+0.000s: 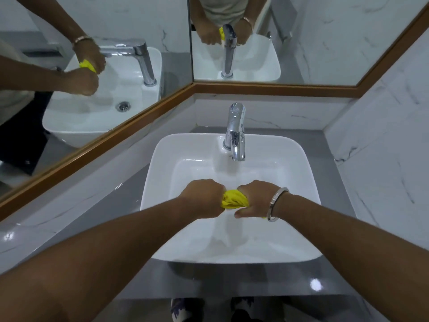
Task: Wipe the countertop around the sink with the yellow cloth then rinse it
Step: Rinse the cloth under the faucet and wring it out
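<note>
Marble-veined walls and a wood-framed corner mirror (301,43) enclose a small grey countertop (329,173), where a person stands over a white basin (299,159) and wrings out the yellow cloth (233,199). Both fists are clenched around the cloth, the left hand (204,198) at 9 o'clock of the bunched fabric and the right hand (256,199) at 3 o'clock, knuckles nearly meeting, so that only a short twisted knot of yellow shows between them. The opposed grip appears meant to twist water out of the cloth, and holding it above the middle of the bowl would let any runoff fall into the sink rather than back onto the wiped surface. A metal bangle (277,203) sits on the right wrist, just beside the hand. At 12 o'clock from the hands, the chrome tap (235,133) stands on the basin's back ledge, its spout pointing towards the cloth; no stream of water can be made out. Reflections at 10 and 12 o'clock repeat the same two-fisted hold. Judging from the squeeze over the bowl, the wiping seems finished and the rinse is near its end.
</note>
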